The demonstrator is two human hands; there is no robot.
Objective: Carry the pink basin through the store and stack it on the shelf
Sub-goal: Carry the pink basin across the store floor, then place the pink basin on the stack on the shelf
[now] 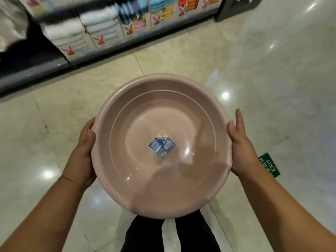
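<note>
A round pink basin [127, 110] fills the middle of the head view, held level in front of me above the floor. A blue label [162, 147] is stuck at the centre of its bottom. My left hand [82, 153] grips the basin's left rim, thumb on top. My right hand [242, 146] grips the right rim, fingers stretched along the outside. Below the basin, my dark trouser legs [145, 233] show.
A low shelf [101, 31] of folded towels and boxed goods runs along the upper left, its dark base edge [36, 73] close ahead. Polished marble floor [272, 79] stretches to the right. A green EXIT floor sign [269, 165] lies at the right.
</note>
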